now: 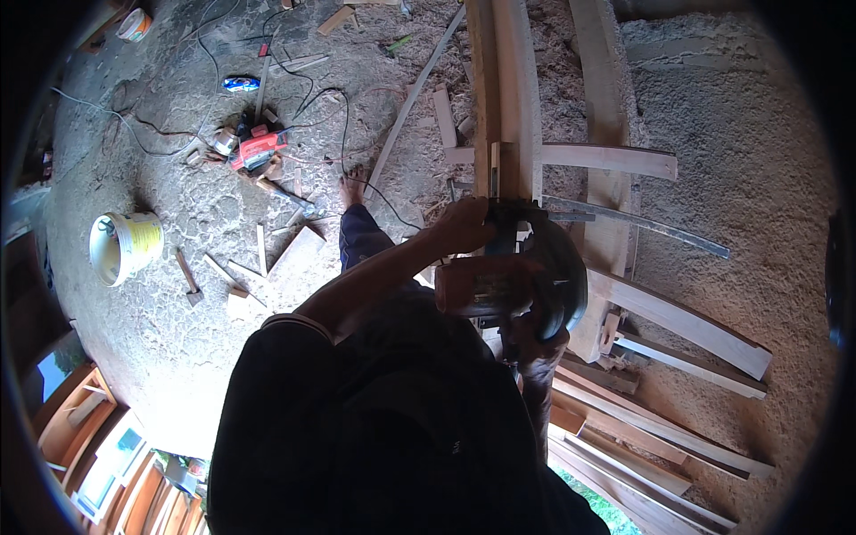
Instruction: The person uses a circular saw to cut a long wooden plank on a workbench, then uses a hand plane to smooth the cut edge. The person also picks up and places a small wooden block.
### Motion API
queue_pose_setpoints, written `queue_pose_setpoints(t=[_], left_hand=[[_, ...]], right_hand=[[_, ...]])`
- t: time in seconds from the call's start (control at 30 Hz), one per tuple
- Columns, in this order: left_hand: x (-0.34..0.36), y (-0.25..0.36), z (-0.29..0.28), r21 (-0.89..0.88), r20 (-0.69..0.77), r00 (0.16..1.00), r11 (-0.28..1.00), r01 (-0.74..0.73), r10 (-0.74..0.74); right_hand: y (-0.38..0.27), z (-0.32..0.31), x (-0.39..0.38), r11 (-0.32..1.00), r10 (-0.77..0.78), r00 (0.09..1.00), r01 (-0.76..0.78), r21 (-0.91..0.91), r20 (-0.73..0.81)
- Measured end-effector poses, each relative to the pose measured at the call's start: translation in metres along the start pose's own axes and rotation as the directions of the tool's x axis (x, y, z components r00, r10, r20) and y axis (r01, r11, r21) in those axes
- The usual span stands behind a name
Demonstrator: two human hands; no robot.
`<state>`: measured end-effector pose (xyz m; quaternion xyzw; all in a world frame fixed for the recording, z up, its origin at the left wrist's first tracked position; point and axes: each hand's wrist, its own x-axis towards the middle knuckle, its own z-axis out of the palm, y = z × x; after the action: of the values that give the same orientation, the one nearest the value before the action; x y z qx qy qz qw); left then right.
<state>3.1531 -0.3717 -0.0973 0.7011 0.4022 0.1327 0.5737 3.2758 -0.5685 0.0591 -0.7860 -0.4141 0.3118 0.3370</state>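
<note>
A dark circular saw with a reddish-brown motor housing [481,285] rests over a long wooden plank [515,98] that runs away from me. My right hand [539,343] is closed around the saw's rear handle, partly in shadow. In front of the motor, my left hand [465,223] is closed at the plank's left edge, close against the front of the saw. Its fingertips are hidden, so what it grips does not show. A narrow wooden strip [496,165] lies along the plank just ahead of the saw. The blade and cut line are hidden under the saw.
A red power tool [259,147] with trailing cords, a hammer [287,193], a hatchet [189,278] and a white-yellow bucket [125,248] are on the floor at left. Cross boards [611,159] and loose planks [687,325] lie at right among sawdust. My bare foot [354,187] is left of the plank.
</note>
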Motion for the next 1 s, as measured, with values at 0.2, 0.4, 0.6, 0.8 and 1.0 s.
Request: queue_pose_setpoints(t=[0.2, 0.4, 0.6, 0.8, 1.0], left_hand=[[0.000, 0.004, -0.003, -0.017, 0.004, 1.000, 1.000, 0.011, -0.011], [0.004, -0.001, -0.005, -0.040, -0.028, 1.000, 0.999, -0.005, 0.004], [0.008, -0.003, -0.003, 0.007, -0.010, 1.000, 1.000, 0.001, -0.001], [0.007, -0.003, -0.004, 0.005, -0.009, 1.000, 1.000, -0.008, 0.009], [0.007, 0.000, -0.006, 0.040, 0.018, 0.999, 0.999, 0.027, -0.028]], right_hand=[[0.002, 0.001, 0.002, 0.997, -0.070, 0.997, 0.069, -0.032, -0.026], [0.007, 0.000, 0.005, 0.999, -0.003, 0.999, 0.005, -0.051, 0.044], [0.005, 0.002, 0.010, 0.983, -0.146, 0.989, 0.149, -0.108, 0.028], [-0.006, 0.004, 0.013, 0.973, -0.171, 0.984, 0.176, -0.152, 0.046], [-0.013, 0.004, 0.012, 0.974, -0.191, 0.981, 0.192, -0.122, 0.020]])
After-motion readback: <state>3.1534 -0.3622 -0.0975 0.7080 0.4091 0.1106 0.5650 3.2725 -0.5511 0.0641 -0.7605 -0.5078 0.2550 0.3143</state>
